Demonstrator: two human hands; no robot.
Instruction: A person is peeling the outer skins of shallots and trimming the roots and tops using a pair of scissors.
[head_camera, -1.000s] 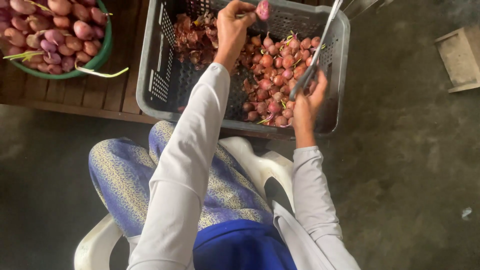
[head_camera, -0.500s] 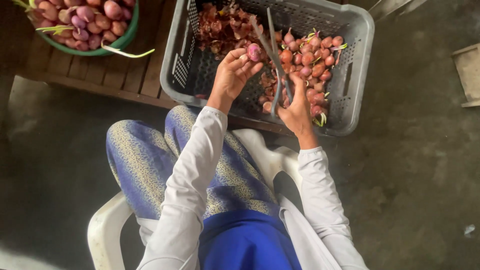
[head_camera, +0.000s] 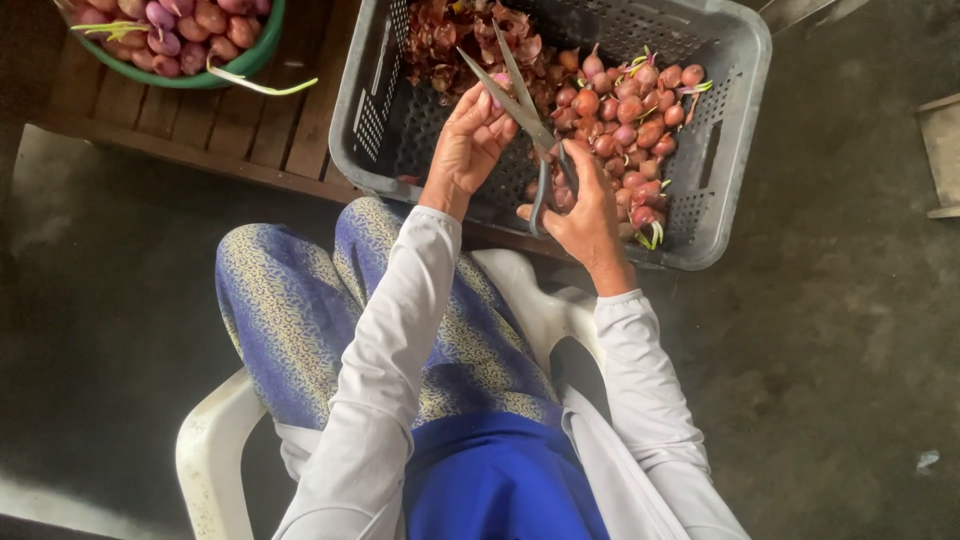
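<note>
A small pink shallot (head_camera: 499, 82) sits pinched in the fingertips of my left hand (head_camera: 468, 140), held over the grey plastic crate (head_camera: 735, 120), near its middle. Just at three o'clock of it are the grey scissors (head_camera: 525, 110), blades parted in a narrow V pointing toward eleven o'clock, tips over the heap of dry red skins (head_camera: 455, 45) in the crate's far-left corner. My right hand (head_camera: 585, 205) grips the scissor handles, thumb and fingers through the loops, at five o'clock from the shallot.

At three o'clock of the scissors lies the pile of red shallots (head_camera: 630, 130), some with green sprouts, filling the crate's right half. The crate rests on a wooden slatted bench (head_camera: 220, 130). At ten o'clock, well apart from the crate, stands a green bowl (head_camera: 240, 65) of peeled purple-red shallots, one green shoot hanging over its rim. Below, my patterned blue trousers (head_camera: 300, 310) and the white plastic chair (head_camera: 205, 450) on the dark concrete floor (head_camera: 840, 380).
</note>
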